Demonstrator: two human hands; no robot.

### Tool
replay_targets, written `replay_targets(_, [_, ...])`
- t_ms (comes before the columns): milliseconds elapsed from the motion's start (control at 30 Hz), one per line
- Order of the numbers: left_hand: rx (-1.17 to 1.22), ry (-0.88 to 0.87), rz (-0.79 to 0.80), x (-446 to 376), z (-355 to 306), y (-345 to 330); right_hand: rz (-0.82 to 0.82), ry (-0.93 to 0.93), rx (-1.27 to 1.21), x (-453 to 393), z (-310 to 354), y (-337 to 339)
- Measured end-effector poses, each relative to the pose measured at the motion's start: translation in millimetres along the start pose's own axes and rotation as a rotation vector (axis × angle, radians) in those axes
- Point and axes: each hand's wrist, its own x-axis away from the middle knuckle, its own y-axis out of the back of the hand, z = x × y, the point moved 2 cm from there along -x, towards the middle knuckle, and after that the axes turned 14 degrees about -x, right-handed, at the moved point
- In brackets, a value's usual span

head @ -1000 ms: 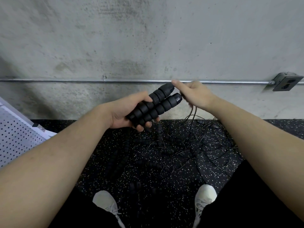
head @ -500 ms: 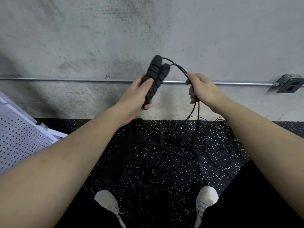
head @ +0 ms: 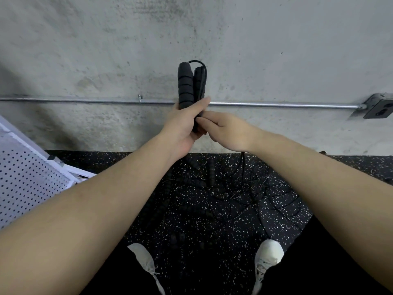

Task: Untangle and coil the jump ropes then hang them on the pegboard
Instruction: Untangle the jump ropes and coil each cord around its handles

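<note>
My left hand point(head: 184, 126) grips two black ribbed jump rope handles point(head: 187, 84) side by side and upright in front of the wall. A thin black cord loops over their tops and runs down their right side. My right hand point(head: 227, 130) pinches that cord against the lower part of the handles, and the cord point(head: 242, 165) hangs from under this hand to the floor. A tangle of black ropes and handles point(head: 223, 192) lies on the speckled floor below. The white pegboard point(head: 27, 182) leans at the left edge.
A grey concrete wall stands straight ahead, with a metal conduit pipe point(head: 276, 105) running across it to an outlet box point(head: 380, 107) at the right. My two white shoes point(head: 268, 254) stand on the black speckled rubber floor near the tangle.
My left hand has turned the handles upright and raised them. My right hand has come down and in from the loop to the base of the handles, drawing the cord along their side.
</note>
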Motion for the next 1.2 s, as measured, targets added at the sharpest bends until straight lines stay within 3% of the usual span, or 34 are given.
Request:
replay_targets(267, [-0.163,-0.041,-0.074,-1,-7,1,0.035,0.069,-0.035,10,-1,5])
replay_targets(600, [-0.245,-0.016,-0.07,-2,-10,13,0.037,-0.135,-0.053,16,-14,28])
replay_targets(800, [0.002,0.091,0.266,10,-25,19,0.242,-0.233,-0.436,23,-32,43])
replay_targets(1000, [-0.103,0.055,0.439,21,-31,26,0.211,-0.241,-0.34,26,-33,59])
replay_targets(1133, [-0.156,0.117,0.549,24,-29,30,0.252,-0.281,-0.349,28,-37,64])
replay_targets(1200, [-0.215,0.133,0.638,28,-26,30,0.197,-0.284,-0.259,27,-40,65])
